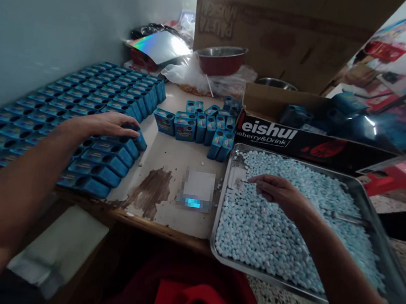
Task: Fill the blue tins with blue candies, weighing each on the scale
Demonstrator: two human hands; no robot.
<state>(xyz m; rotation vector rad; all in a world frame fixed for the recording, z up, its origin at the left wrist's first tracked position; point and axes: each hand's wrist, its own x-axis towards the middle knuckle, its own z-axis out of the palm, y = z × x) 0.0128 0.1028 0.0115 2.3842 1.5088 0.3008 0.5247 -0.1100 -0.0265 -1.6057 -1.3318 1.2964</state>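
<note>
While the left hand (pixel 107 124) is laid flat, fingers spread, on the rows of blue boxes (pixel 62 108) lying along the wall, the right hand (pixel 279 194) is held over the blue-white candies (pixel 282 232) in the metal tray (pixel 381 220), fingertips drawn together; whether a candy is pinched cannot be told.

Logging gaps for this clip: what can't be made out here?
Head view only:
- Pale item on the worn wooden table: pixelated patch blurs it.
- Right hand over the steel tray of pale blue pellets: fingertips face away, grip unclear.
- Small blue boxes under the left hand: print too small.
</note>
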